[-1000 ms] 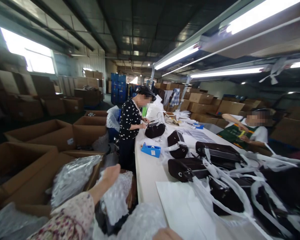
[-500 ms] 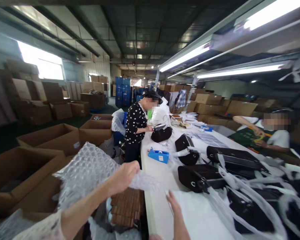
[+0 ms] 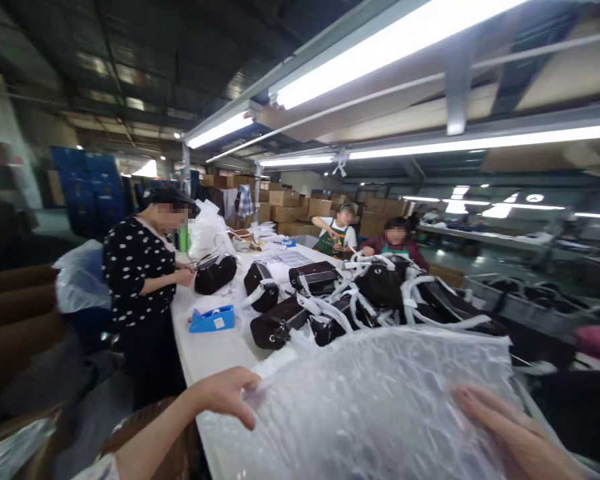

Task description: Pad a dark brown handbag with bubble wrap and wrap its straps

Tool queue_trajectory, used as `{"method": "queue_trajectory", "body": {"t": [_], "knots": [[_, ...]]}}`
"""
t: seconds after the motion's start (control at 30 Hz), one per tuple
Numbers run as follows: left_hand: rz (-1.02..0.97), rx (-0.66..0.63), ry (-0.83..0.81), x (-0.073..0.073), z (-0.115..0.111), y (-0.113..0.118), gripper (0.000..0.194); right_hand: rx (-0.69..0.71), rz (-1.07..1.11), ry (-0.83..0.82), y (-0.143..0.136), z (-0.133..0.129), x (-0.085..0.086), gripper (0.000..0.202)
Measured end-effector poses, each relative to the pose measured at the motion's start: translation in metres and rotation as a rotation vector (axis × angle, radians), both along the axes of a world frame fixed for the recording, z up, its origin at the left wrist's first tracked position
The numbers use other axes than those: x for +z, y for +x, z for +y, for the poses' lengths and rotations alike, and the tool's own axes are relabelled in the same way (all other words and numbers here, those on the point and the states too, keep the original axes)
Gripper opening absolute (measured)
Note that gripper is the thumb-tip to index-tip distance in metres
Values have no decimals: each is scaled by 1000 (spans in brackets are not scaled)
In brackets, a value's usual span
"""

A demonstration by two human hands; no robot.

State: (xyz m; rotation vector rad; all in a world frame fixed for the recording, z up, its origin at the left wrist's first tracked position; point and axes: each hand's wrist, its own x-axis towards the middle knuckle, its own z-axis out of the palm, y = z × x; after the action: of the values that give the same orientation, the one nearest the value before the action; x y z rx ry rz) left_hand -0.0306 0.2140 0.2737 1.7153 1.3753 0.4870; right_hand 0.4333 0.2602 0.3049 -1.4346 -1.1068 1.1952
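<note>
Bubble wrap (image 3: 375, 407) lies spread wide over the near end of the white table (image 3: 215, 347), filling the lower middle of the view and hiding the table surface beneath it; the left hand (image 3: 227, 395) pinches the sheet's left edge between thumb and fingers, with the bare forearm running down to the lower left; the right hand (image 3: 510, 433) lies behind the sheet near its right edge, seen blurred through the plastic, and whether it grips the sheet or only rests against it cannot be told.

Just beyond the far edge of the sheet, dark bags (image 3: 360, 300) with white-wrapped straps sit crowded together along the table; a blue tape dispenser (image 3: 211, 319) stands on the bare table near the left edge, apart from the bags; a person in a dotted top (image 3: 133, 267) stands at the left side of the table with both hands at a dark bag (image 3: 215, 272); two more people (image 3: 367, 235) stand at the far end; cardboard boxes (image 3: 15, 320) are on the floor to the left, and more are stacked at the back; long strip lights (image 3: 380, 47) run overhead.
</note>
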Motion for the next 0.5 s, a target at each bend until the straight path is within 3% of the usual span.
{"method": "queue_trajectory", "body": {"t": [0.13, 0.23, 0.3, 0.4, 0.5], "knots": [[-54, -19, -111, -56, 12, 33, 19, -157, -22, -39, 87, -18, -1, 45], [-106, 52, -185, -74, 15, 64, 23, -166, -108, -66, 112, -38, 9, 42], [-171, 138, -229, -74, 20, 83, 28, -208, -199, -20, 110, -50, 17, 46], [-300, 245, -294, -57, 26, 110, 34, -210, -408, 219, 79, -62, 18, 51], [-434, 246, -361, -29, 29, 137, 45, 109, -704, 696, 18, -69, -6, 43]]}}
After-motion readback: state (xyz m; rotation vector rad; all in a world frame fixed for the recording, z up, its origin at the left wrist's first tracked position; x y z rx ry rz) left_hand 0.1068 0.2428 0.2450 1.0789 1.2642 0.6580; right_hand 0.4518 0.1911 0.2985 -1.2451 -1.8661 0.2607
